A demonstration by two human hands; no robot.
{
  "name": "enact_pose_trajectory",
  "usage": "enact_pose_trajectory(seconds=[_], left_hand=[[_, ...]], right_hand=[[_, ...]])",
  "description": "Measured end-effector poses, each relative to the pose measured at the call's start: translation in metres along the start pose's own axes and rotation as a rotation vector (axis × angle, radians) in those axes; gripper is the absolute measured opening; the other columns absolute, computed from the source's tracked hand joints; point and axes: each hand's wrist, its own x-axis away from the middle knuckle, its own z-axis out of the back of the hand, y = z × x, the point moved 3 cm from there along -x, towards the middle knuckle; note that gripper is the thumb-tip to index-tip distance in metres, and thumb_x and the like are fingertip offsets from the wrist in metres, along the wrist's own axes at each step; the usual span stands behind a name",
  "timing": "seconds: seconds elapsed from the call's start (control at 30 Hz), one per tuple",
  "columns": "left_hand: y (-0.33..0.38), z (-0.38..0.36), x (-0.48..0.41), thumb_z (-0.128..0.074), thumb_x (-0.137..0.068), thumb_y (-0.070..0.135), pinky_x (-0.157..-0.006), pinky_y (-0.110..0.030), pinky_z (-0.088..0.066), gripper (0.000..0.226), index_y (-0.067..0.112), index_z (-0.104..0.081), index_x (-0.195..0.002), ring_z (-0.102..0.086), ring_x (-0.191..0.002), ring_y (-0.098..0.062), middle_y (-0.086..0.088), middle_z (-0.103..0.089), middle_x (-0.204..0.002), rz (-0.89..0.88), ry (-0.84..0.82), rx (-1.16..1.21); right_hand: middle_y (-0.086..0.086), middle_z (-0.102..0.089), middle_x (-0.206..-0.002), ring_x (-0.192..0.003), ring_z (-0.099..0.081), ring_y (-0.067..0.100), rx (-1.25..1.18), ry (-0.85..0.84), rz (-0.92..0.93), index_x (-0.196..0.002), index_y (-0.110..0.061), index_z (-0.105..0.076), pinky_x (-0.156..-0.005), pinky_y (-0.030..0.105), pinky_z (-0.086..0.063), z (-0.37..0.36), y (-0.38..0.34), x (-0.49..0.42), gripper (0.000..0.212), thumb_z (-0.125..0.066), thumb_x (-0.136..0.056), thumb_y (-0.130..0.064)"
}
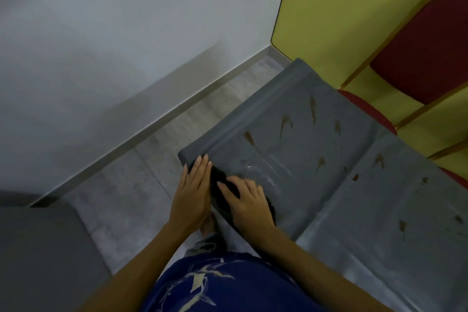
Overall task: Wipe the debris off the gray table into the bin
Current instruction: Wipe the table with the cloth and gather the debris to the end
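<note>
The gray table (316,149) runs from the centre to the lower right, with several brown smears of debris (286,123) across its top and a wet streaked patch near the front corner. A black cloth (222,180) lies at the table's near left edge. My right hand (247,204) presses flat on the cloth, fingers spread. My left hand (193,191) is held flat and upright against the table's left edge, beside the cloth, with fingers together. No bin is in view.
A red padded chair (425,53) with a gold frame stands behind the table at the right, against a yellow-green wall. A gray surface (38,248) fills the lower left. Tiled floor (141,177) lies left of the table, bounded by a white wall.
</note>
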Motion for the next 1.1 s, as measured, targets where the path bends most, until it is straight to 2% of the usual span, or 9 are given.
enact_pose_trajectory(seconds=[0.1,0.2,0.3,0.37,0.5,0.63,0.77,0.87,1.1], left_hand=[[-0.010,-0.001,0.005,-0.016,-0.106,0.035,-0.120,-0.050,-0.021,0.055,0.005,-0.027,-0.151,-0.013,-0.151,-0.023,-0.012,-0.022,-0.161,-0.047,0.005,-0.033],[-0.010,0.003,0.005,-0.024,-0.105,0.031,-0.119,-0.050,-0.020,0.054,0.003,-0.028,-0.151,-0.016,-0.151,-0.025,-0.013,-0.022,-0.161,-0.076,0.021,-0.062],[-0.010,0.006,0.009,-0.024,-0.105,0.029,-0.118,-0.048,-0.020,0.052,0.002,-0.032,-0.149,-0.020,-0.150,-0.027,-0.015,-0.025,-0.160,-0.096,0.036,-0.052],[-0.015,0.005,0.012,-0.017,-0.106,0.032,-0.118,-0.048,-0.020,0.054,0.004,-0.031,-0.150,-0.020,-0.150,-0.026,-0.013,-0.025,-0.160,-0.098,0.016,-0.041],[-0.019,0.006,0.010,-0.009,-0.105,0.030,-0.117,-0.049,-0.021,0.056,0.003,-0.033,-0.148,-0.026,-0.148,-0.027,-0.013,-0.028,-0.158,-0.119,-0.008,-0.013],[-0.022,0.006,0.008,-0.011,-0.106,0.031,-0.119,-0.048,-0.021,0.055,0.005,-0.031,-0.151,-0.020,-0.150,-0.024,-0.011,-0.024,-0.161,-0.098,-0.011,-0.044],[-0.022,0.001,0.009,-0.027,-0.104,0.029,-0.119,-0.048,-0.021,0.055,0.006,-0.024,-0.153,-0.012,-0.152,-0.021,-0.008,-0.016,-0.163,-0.083,-0.023,-0.072],[-0.020,0.002,0.009,-0.030,-0.103,0.028,-0.120,-0.047,-0.021,0.055,0.005,-0.023,-0.153,-0.012,-0.152,-0.022,-0.009,-0.016,-0.163,-0.076,-0.010,-0.072],[-0.026,-0.001,0.010,-0.031,-0.100,0.027,-0.118,-0.048,-0.022,0.054,0.006,-0.031,-0.150,-0.026,-0.148,-0.026,-0.013,-0.025,-0.158,-0.110,-0.052,-0.091]], right_hand=[[0.014,-0.059,-0.123,-0.098,-0.055,0.031,0.075,0.036,-0.062,-0.134,-0.017,-0.059,-0.078,0.040,-0.048,0.010,0.043,-0.019,0.044,-0.055,-0.091,-0.020],[0.018,-0.059,-0.111,-0.090,-0.051,0.036,0.101,0.162,-0.403,-0.128,-0.009,-0.063,-0.072,0.043,-0.050,0.023,0.097,-0.041,0.041,-0.063,-0.088,-0.002],[0.019,-0.058,-0.102,-0.090,-0.051,0.037,0.029,0.256,-0.581,-0.120,-0.001,-0.067,-0.076,0.048,-0.052,0.030,0.110,-0.058,0.029,-0.058,-0.093,-0.004],[0.016,-0.060,-0.106,-0.094,-0.053,0.033,-0.040,0.263,-0.470,-0.121,-0.003,-0.067,-0.083,0.041,-0.049,0.023,0.077,-0.067,0.030,-0.050,-0.097,-0.012],[0.009,-0.060,-0.118,-0.097,-0.053,0.027,-0.052,0.032,-0.120,-0.124,-0.016,-0.065,-0.079,0.037,-0.047,-0.009,-0.004,-0.067,0.035,-0.049,-0.096,-0.027],[0.013,-0.060,-0.114,-0.093,-0.051,0.030,0.051,0.082,-0.031,-0.124,-0.014,-0.066,-0.074,0.038,-0.044,-0.004,0.036,-0.092,0.030,-0.057,-0.096,-0.022],[0.018,-0.058,-0.108,-0.094,-0.051,0.039,0.132,0.141,-0.450,-0.123,-0.009,-0.066,-0.073,0.049,-0.051,0.017,0.117,-0.114,0.031,-0.059,-0.093,-0.014],[0.017,-0.054,-0.111,-0.104,-0.049,0.036,0.050,0.144,-0.648,-0.125,-0.007,-0.064,-0.075,0.052,-0.053,0.027,0.117,-0.121,0.031,-0.054,-0.097,-0.013],[0.010,-0.061,-0.107,-0.088,-0.053,0.026,-0.064,-0.031,0.009,-0.115,-0.011,-0.069,-0.068,0.037,-0.049,-0.009,-0.010,-0.094,0.028,-0.059,-0.089,-0.014]])
